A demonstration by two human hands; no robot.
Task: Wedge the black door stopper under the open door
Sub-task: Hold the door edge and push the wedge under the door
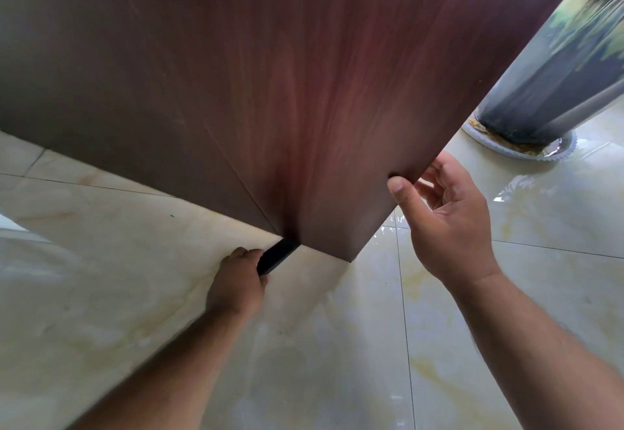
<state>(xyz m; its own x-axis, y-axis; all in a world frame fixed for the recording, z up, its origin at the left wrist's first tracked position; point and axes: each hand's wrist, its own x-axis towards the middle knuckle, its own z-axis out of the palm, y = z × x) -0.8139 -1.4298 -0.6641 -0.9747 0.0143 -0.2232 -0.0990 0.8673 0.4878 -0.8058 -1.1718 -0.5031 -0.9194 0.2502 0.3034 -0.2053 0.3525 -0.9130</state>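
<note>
A dark reddish-brown wooden door [270, 92] fills the upper half of the view, its bottom edge just above the glossy cream tiled floor [320, 345]. The black door stopper [277, 255] lies on the floor, its far end tucked under the door's bottom edge near the free corner. My left hand [238, 281] is shut on the stopper's near end, low at the floor. My right hand [449, 220] grips the door's vertical free edge a little above the corner, thumb on the near face and fingers behind the edge.
A tall patterned vase [553, 68] stands on a round mat at the upper right, just beyond the door's edge. Glossy tiles with dark grout lines spread to the right and toward me.
</note>
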